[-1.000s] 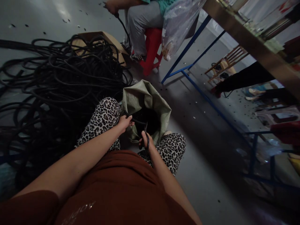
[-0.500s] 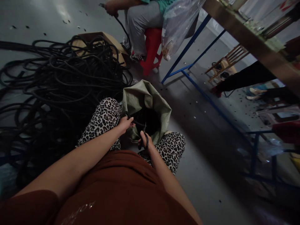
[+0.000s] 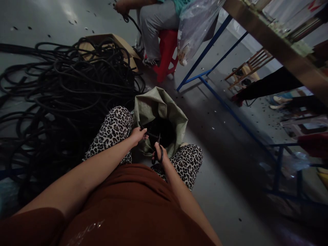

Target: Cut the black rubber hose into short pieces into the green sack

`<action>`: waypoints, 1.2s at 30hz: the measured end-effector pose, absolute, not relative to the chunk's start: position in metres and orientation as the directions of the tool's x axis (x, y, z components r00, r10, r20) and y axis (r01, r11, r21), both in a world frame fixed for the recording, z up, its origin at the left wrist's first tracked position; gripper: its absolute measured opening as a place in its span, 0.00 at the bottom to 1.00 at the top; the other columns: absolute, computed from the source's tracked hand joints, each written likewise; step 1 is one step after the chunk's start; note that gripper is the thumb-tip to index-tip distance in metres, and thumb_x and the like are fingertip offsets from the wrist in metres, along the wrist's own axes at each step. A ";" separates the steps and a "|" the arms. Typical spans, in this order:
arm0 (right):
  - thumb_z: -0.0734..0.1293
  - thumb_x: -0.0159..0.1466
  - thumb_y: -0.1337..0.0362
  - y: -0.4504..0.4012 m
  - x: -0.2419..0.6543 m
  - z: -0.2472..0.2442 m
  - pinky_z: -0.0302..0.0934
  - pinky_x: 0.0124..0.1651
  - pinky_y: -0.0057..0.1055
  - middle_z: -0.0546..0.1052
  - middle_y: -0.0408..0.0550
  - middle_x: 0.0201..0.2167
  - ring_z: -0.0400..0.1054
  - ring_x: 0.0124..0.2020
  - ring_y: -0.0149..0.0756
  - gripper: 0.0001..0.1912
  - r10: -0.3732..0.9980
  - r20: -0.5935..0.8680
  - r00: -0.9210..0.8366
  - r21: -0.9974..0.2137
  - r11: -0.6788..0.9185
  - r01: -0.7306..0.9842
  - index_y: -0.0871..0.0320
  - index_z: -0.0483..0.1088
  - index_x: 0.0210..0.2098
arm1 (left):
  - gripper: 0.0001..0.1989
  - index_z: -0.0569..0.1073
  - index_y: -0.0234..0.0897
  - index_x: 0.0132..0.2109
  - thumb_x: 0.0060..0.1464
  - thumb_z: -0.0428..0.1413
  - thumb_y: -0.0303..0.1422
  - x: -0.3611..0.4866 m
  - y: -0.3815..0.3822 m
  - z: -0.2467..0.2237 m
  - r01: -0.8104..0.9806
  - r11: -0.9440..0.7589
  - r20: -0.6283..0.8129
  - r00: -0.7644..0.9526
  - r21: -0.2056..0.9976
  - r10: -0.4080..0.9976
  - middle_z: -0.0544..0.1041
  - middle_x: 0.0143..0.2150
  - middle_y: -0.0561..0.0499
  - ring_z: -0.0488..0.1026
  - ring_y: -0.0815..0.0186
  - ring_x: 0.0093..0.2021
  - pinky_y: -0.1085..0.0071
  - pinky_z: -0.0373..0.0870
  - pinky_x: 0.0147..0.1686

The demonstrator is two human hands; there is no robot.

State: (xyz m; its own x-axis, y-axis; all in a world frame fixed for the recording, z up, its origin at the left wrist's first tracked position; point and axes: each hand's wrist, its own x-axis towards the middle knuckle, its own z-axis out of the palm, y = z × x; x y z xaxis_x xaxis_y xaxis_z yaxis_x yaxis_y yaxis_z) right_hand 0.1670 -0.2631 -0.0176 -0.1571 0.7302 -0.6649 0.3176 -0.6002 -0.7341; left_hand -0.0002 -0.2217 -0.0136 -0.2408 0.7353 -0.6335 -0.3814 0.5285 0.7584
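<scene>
Left hand point(image 3: 138, 135), fingers closed around a thin black cord point(image 3: 153, 135) at the near left edge of an open green sack point(image 3: 176, 119); right hand point(image 3: 160, 154), fingers curled through the black handles of scissors point(image 3: 159, 139), the blades pointing into the sack's mouth near the cord (how far they are parted cannot be told); sack upright between the knees in leopard-print trousers point(image 3: 112, 128); to the left, a tangled heap of black cord point(image 3: 64, 82) on the floor point(image 3: 220, 191), partly over a cardboard box point(image 3: 120, 44); beyond, a seated person point(image 3: 159, 20) on a red stool point(image 3: 166, 54)
</scene>
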 end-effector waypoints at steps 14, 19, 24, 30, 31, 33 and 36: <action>0.59 0.60 0.45 -0.266 0.171 -0.007 0.52 0.11 0.23 0.61 0.36 0.11 0.58 0.09 0.28 0.21 0.810 -0.573 -0.128 -0.756 -0.462 0.464 0.59 0.62 0.29 | 0.07 0.67 0.33 0.33 0.49 0.59 0.29 -0.001 -0.222 -0.013 -0.418 0.514 -0.640 -0.255 0.749 0.725 0.72 0.24 0.52 0.71 0.72 0.20 0.73 0.71 0.23; 0.60 0.60 0.46 -0.266 0.174 -0.009 0.50 0.10 0.24 0.61 0.38 0.12 0.58 0.09 0.29 0.20 0.815 -0.569 -0.112 -0.743 -0.451 0.495 0.58 0.63 0.27 | 0.07 0.66 0.32 0.33 0.50 0.58 0.28 -0.001 -0.221 -0.018 -0.399 0.513 -0.630 -0.261 0.760 0.731 0.72 0.24 0.52 0.71 0.71 0.20 0.72 0.71 0.23; 0.62 0.61 0.48 -0.265 0.173 -0.004 0.50 0.11 0.23 0.60 0.36 0.11 0.57 0.09 0.27 0.19 0.815 -0.576 -0.065 -0.743 -0.489 0.458 0.58 0.62 0.26 | 0.06 0.65 0.32 0.34 0.52 0.57 0.28 -0.002 -0.220 -0.021 -0.407 0.508 -0.634 -0.281 0.759 0.721 0.71 0.24 0.52 0.71 0.71 0.20 0.71 0.72 0.25; 0.59 0.61 0.44 -0.263 0.170 -0.004 0.53 0.13 0.21 0.64 0.37 0.12 0.60 0.09 0.27 0.22 0.733 -0.675 -0.080 -0.700 -0.604 0.381 0.59 0.63 0.34 | 0.07 0.66 0.32 0.33 0.51 0.58 0.29 -0.003 -0.220 -0.017 -0.459 0.483 -0.640 -0.293 0.746 0.710 0.72 0.25 0.52 0.71 0.72 0.21 0.73 0.72 0.24; 0.58 0.61 0.44 -0.262 0.170 -0.006 0.54 0.13 0.21 0.65 0.37 0.13 0.61 0.10 0.27 0.23 0.721 -0.686 -0.096 -0.698 -0.615 0.367 0.60 0.64 0.36 | 0.07 0.66 0.32 0.34 0.51 0.58 0.29 -0.004 -0.219 -0.016 -0.468 0.475 -0.639 -0.298 0.745 0.709 0.72 0.25 0.52 0.71 0.72 0.21 0.73 0.72 0.25; 0.58 0.61 0.43 -0.263 0.169 -0.009 0.55 0.14 0.22 0.67 0.38 0.14 0.62 0.11 0.28 0.25 0.710 -0.692 -0.130 -0.705 -0.625 0.335 0.60 0.64 0.39 | 0.07 0.66 0.32 0.34 0.51 0.58 0.29 -0.004 -0.219 -0.016 -0.481 0.461 -0.636 -0.305 0.746 0.709 0.72 0.25 0.52 0.71 0.72 0.20 0.73 0.72 0.25; 0.58 0.60 0.41 -0.264 0.169 -0.013 0.54 0.14 0.21 0.68 0.39 0.16 0.64 0.12 0.29 0.28 0.721 -0.669 -0.181 -0.735 -0.605 0.306 0.61 0.64 0.41 | 0.07 0.66 0.32 0.35 0.51 0.58 0.28 -0.003 -0.219 -0.018 -0.479 0.454 -0.629 -0.312 0.751 0.712 0.71 0.24 0.53 0.72 0.72 0.20 0.73 0.72 0.25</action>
